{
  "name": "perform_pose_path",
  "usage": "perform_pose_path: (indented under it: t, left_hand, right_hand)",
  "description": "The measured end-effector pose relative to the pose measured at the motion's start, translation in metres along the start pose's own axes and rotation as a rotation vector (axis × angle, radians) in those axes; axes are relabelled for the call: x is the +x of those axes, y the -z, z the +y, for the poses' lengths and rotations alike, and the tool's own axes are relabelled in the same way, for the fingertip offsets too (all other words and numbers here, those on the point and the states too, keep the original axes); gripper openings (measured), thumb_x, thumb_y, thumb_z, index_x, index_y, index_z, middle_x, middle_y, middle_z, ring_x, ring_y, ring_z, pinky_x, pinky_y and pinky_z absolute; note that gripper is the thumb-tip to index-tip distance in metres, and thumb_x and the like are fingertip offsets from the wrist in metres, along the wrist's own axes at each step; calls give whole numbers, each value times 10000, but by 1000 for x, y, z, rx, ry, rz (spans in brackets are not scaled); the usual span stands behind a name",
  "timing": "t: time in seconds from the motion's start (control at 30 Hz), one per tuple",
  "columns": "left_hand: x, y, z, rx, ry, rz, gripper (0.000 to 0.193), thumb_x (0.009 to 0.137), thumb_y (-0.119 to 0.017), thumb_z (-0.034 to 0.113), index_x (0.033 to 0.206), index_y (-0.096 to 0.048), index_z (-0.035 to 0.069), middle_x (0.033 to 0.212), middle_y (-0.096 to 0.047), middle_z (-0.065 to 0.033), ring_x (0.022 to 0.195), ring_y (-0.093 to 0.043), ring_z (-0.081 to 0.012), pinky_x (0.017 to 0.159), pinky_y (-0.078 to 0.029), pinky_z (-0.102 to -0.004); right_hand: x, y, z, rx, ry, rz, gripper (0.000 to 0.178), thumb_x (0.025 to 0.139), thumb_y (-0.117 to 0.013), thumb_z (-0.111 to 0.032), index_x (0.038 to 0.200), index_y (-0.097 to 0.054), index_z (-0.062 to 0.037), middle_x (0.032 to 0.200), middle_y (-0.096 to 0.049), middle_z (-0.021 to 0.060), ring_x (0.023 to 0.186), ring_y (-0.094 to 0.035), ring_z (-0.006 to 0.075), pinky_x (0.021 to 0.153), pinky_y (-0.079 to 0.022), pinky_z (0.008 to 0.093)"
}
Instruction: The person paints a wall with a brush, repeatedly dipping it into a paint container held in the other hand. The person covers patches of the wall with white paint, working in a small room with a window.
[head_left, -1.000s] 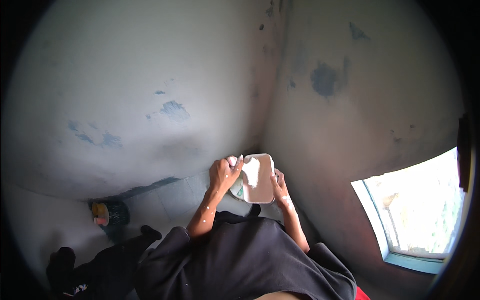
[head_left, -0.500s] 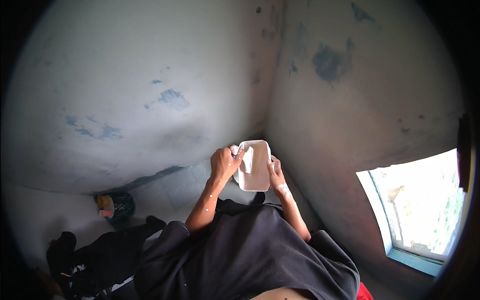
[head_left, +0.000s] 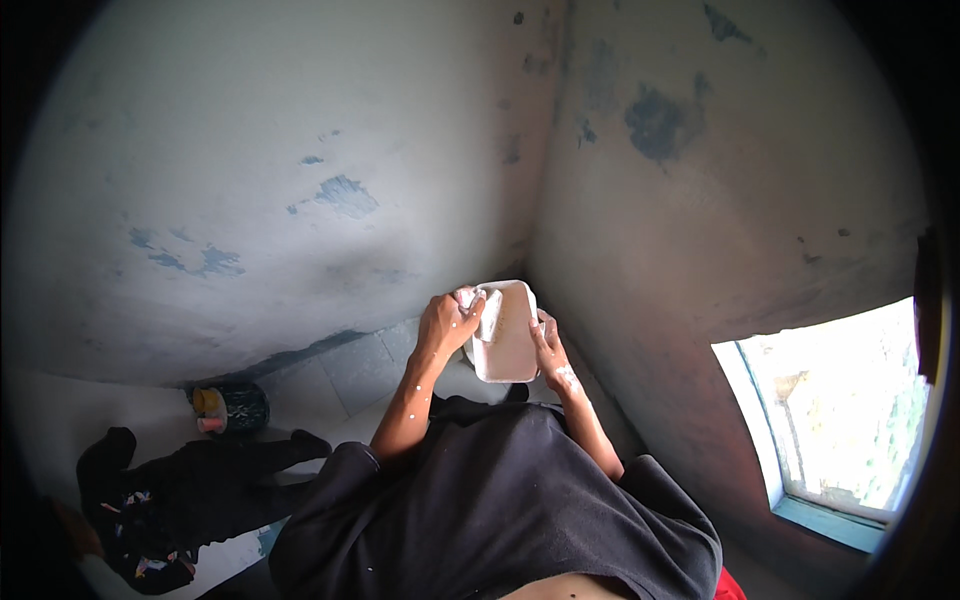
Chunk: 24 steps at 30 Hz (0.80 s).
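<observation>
A shallow white rectangular tray (head_left: 512,355) is held in front of my body, close to the corner of the walls. My right hand (head_left: 550,350) grips its right side, thumb over the rim. At the tray's left side, my left hand (head_left: 447,322) closes on a white-coated flat tool (head_left: 491,317), whose exact kind I cannot make out. That tool reaches over the left part of the tray. White splashes dot both my forearms and hands.
Two pale walls with blue-grey patches (head_left: 655,122) meet in a corner ahead. A bright window (head_left: 845,400) opens at the right. On the left floor stands a dark bucket (head_left: 245,407) with yellow and pink items, near another person in dark clothing (head_left: 190,490).
My left hand and the white tool have shifted slightly, the tool now nearer the tray's left edge. The tray tilts a little differently. The other person at left has moved a little.
</observation>
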<state>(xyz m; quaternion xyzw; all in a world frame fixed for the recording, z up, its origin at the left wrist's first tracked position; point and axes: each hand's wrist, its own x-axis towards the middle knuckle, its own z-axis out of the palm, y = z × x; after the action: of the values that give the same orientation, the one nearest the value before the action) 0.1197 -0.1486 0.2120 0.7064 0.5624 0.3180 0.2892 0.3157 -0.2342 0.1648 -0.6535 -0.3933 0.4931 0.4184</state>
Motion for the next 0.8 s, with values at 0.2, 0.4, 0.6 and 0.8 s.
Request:
perform_pose_path:
  t: [0.2, 0.4, 0.6, 0.8]
  left_hand:
    - [-1, 3, -1, -95, 26, -109, 331, 877, -664, 296, 825, -664, -31, 722, -671, -211, 691, -653, -418, 629, -528, -433]
    - [-8, 14, 20, -300, -17, -137, 346, 927, -644, 270, 740, -628, -21, 585, -625, -104, 545, -653, -179, 516, -476, -317]
    - [-6, -9, 1, -289, 43, -175, 336, 928, -645, 255, 747, -635, -27, 610, -662, -93, 571, -680, -167, 522, -499, -307]
    - [-4, -3, 3, -347, 3, -158, 317, 928, -641, 240, 753, -631, -24, 613, -666, -94, 580, -697, -165, 531, -508, -294]
  right_hand:
    - [10, -1, 11, 16, 39, -57, 699, 1006, -404, -552, 1478, -309, -46, 1430, -437, 244, 1357, -398, 332, 1122, -305, 427]
    - [10, -1, 6, 8, 6, -43, 718, 996, -411, -560, 1471, -308, -30, 1424, -435, 281, 1336, -436, 371, 1101, -351, 428]
    - [11, 0, 2, 40, 23, -38, 730, 996, -408, -568, 1476, -299, -29, 1433, -428, 275, 1332, -443, 373, 1094, -359, 424]
    - [13, 4, 3, 14, 110, -13, 708, 1007, -396, -551, 1481, -291, -35, 1430, -427, 281, 1333, -436, 384, 1088, -368, 433]
